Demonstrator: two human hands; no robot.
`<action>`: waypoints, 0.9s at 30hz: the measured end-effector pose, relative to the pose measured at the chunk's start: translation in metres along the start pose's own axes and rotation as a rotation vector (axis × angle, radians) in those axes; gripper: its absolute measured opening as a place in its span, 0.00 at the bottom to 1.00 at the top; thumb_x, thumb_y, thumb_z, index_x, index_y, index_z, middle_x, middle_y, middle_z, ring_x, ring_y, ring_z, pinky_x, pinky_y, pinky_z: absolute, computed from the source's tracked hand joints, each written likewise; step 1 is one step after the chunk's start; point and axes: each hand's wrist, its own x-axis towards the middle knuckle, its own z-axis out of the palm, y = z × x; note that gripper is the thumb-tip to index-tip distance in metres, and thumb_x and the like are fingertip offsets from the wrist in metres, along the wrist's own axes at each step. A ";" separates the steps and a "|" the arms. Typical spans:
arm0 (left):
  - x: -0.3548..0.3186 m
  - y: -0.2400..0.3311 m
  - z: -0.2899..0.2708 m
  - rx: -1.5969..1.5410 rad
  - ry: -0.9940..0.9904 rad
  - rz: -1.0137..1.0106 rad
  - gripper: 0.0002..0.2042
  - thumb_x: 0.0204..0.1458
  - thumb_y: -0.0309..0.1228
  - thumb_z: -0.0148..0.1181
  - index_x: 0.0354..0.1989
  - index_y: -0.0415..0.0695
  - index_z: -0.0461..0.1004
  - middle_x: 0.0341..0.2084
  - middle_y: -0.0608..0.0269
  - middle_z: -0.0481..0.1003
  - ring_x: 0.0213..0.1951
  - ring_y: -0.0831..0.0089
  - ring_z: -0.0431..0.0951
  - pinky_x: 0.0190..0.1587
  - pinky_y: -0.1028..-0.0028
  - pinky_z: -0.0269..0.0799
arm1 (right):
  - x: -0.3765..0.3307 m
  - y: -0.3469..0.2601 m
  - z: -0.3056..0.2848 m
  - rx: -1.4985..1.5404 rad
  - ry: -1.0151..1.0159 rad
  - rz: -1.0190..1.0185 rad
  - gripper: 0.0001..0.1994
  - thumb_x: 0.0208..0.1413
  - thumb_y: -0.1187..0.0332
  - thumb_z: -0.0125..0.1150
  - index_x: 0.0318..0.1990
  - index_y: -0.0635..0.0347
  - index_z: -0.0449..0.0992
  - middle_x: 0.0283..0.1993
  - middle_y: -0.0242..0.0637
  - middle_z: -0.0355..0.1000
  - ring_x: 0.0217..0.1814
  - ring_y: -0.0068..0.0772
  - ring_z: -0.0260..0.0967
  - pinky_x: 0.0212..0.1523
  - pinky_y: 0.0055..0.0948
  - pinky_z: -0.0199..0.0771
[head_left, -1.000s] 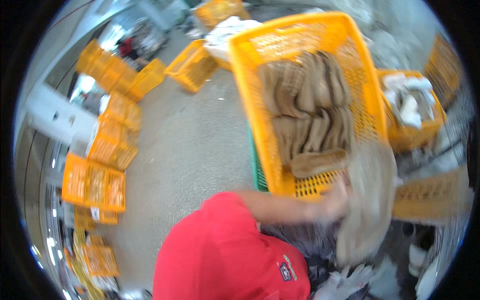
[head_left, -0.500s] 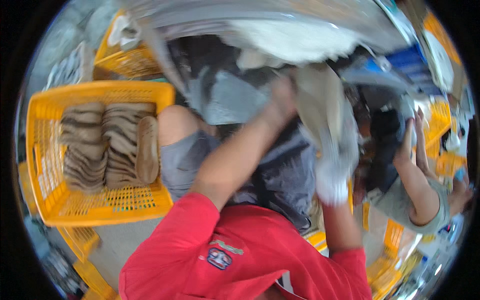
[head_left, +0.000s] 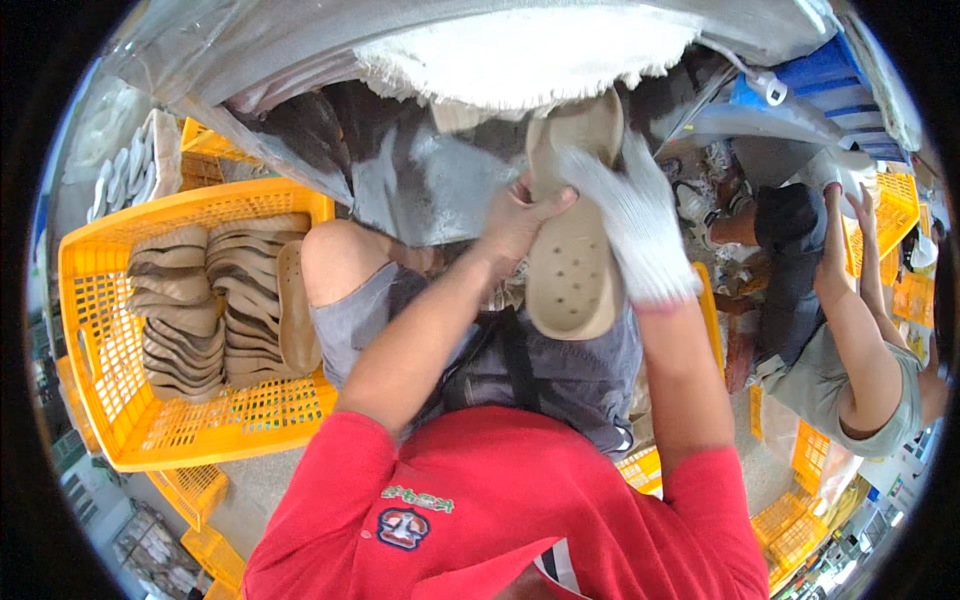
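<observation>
A tan shoe sole (head_left: 572,290) with a group of small round dimples stands lengthwise in front of me. My left hand (head_left: 518,220), bare, grips its left edge at the narrow waist, thumb lying on the face. On the right side, my right hand (head_left: 640,215) in a white knit glove holds the sole, its slightly blurred fingers reaching over the upper part. The sole's far end is just below a white cloth wheel (head_left: 530,55) with a frayed edge; whether they touch I cannot tell.
At my left, a yellow plastic crate (head_left: 190,440) holds stacked tan soles (head_left: 180,300). Grey plastic sheeting (head_left: 270,50) surrounds the wheel. A person (head_left: 850,370) works close by on the right, beside more yellow crates (head_left: 885,215). A white cable connector (head_left: 768,88) hangs at upper right.
The sole has come down and left, its dimpled face now toward me. My left hand has shifted down and left; the gloved hand has moved up along the sole.
</observation>
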 end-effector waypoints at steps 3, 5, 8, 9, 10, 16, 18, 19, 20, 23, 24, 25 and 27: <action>0.021 -0.027 0.050 -0.354 -0.009 0.124 0.22 0.57 0.34 0.72 0.55 0.36 0.74 0.46 0.55 0.81 0.45 0.70 0.82 0.49 0.67 0.80 | -0.058 -0.016 -0.022 0.034 0.000 0.097 0.39 0.52 0.66 0.74 0.69 0.70 0.62 0.62 0.47 0.72 0.62 0.37 0.73 0.63 0.33 0.72; 0.041 -0.029 0.072 -0.505 0.092 0.131 0.18 0.60 0.31 0.68 0.54 0.36 0.74 0.45 0.56 0.80 0.45 0.71 0.82 0.48 0.68 0.81 | -0.070 -0.020 -0.025 -0.238 0.222 -0.087 0.42 0.49 0.69 0.74 0.71 0.69 0.60 0.63 0.48 0.71 0.63 0.41 0.72 0.64 0.35 0.71; 0.069 -0.012 0.077 -0.531 0.092 0.223 0.16 0.64 0.31 0.63 0.56 0.37 0.74 0.48 0.54 0.80 0.47 0.66 0.82 0.49 0.66 0.82 | -0.047 -0.019 -0.024 -0.438 0.474 -0.332 0.37 0.49 0.71 0.69 0.68 0.69 0.63 0.58 0.50 0.73 0.59 0.42 0.74 0.60 0.37 0.75; 0.074 -0.002 0.072 -0.430 0.235 0.137 0.16 0.65 0.33 0.61 0.57 0.37 0.74 0.49 0.53 0.79 0.49 0.65 0.82 0.50 0.66 0.81 | -0.034 -0.015 -0.023 -0.313 0.481 -0.232 0.34 0.49 0.69 0.68 0.65 0.70 0.66 0.54 0.52 0.75 0.57 0.44 0.76 0.58 0.38 0.76; 0.077 0.008 0.063 -0.346 0.283 0.035 0.16 0.66 0.34 0.59 0.57 0.37 0.74 0.50 0.52 0.79 0.50 0.65 0.82 0.52 0.66 0.81 | -0.018 -0.010 -0.022 -0.189 0.406 -0.255 0.32 0.50 0.67 0.68 0.62 0.71 0.68 0.50 0.53 0.77 0.54 0.45 0.78 0.56 0.39 0.77; 0.044 0.051 -0.006 1.680 0.284 0.126 0.44 0.62 0.54 0.59 0.75 0.34 0.49 0.62 0.37 0.71 0.63 0.44 0.72 0.70 0.52 0.63 | 0.065 0.009 -0.013 -0.692 0.378 -0.032 0.24 0.55 0.56 0.62 0.46 0.73 0.77 0.43 0.63 0.78 0.50 0.64 0.76 0.51 0.49 0.77; 0.032 0.048 -0.007 1.220 -0.060 -0.069 0.49 0.59 0.51 0.66 0.77 0.33 0.45 0.66 0.38 0.67 0.65 0.50 0.71 0.70 0.56 0.63 | 0.075 0.012 -0.011 -0.700 0.345 -0.233 0.20 0.56 0.54 0.62 0.38 0.69 0.78 0.38 0.60 0.79 0.46 0.64 0.77 0.50 0.49 0.77; 0.030 0.041 -0.005 0.953 -0.096 0.002 0.42 0.59 0.53 0.65 0.70 0.31 0.57 0.61 0.39 0.72 0.62 0.55 0.74 0.67 0.58 0.66 | 0.079 0.021 -0.011 -0.761 0.327 -0.375 0.20 0.56 0.55 0.63 0.38 0.69 0.79 0.37 0.59 0.79 0.46 0.63 0.77 0.50 0.48 0.77; 0.032 0.034 0.000 0.739 -0.101 -0.042 0.38 0.59 0.55 0.64 0.63 0.30 0.69 0.56 0.41 0.76 0.59 0.60 0.76 0.65 0.60 0.69 | 0.076 0.020 -0.012 -0.659 0.221 -0.361 0.19 0.56 0.57 0.63 0.44 0.67 0.78 0.42 0.57 0.79 0.48 0.60 0.77 0.53 0.47 0.76; 0.046 0.015 0.025 0.133 0.009 0.168 0.25 0.62 0.45 0.65 0.54 0.33 0.75 0.43 0.50 0.81 0.43 0.68 0.82 0.48 0.68 0.79 | 0.024 -0.019 -0.014 -0.264 -0.069 -0.162 0.24 0.57 0.66 0.66 0.60 0.62 0.76 0.56 0.52 0.78 0.56 0.50 0.76 0.62 0.45 0.73; 0.053 0.010 0.030 0.009 -0.051 0.186 0.20 0.63 0.40 0.65 0.52 0.35 0.76 0.41 0.53 0.81 0.38 0.70 0.83 0.42 0.68 0.82 | -0.004 -0.025 -0.014 -0.148 -0.054 -0.139 0.37 0.50 0.59 0.76 0.66 0.68 0.70 0.64 0.57 0.72 0.67 0.53 0.69 0.67 0.46 0.69; 0.056 0.007 0.035 -0.066 -0.129 0.287 0.17 0.63 0.37 0.65 0.49 0.34 0.76 0.36 0.52 0.81 0.33 0.70 0.82 0.36 0.68 0.83 | -0.029 -0.025 -0.020 -0.800 0.019 -0.420 0.46 0.44 0.56 0.80 0.70 0.65 0.65 0.71 0.56 0.65 0.75 0.54 0.61 0.73 0.49 0.59; 0.049 0.003 0.038 0.080 -0.085 0.138 0.15 0.66 0.32 0.59 0.55 0.33 0.73 0.42 0.51 0.80 0.36 0.68 0.83 0.39 0.67 0.84 | -0.051 -0.035 -0.027 -1.088 -0.141 -0.554 0.39 0.40 0.56 0.78 0.64 0.60 0.74 0.66 0.52 0.70 0.71 0.56 0.65 0.77 0.55 0.48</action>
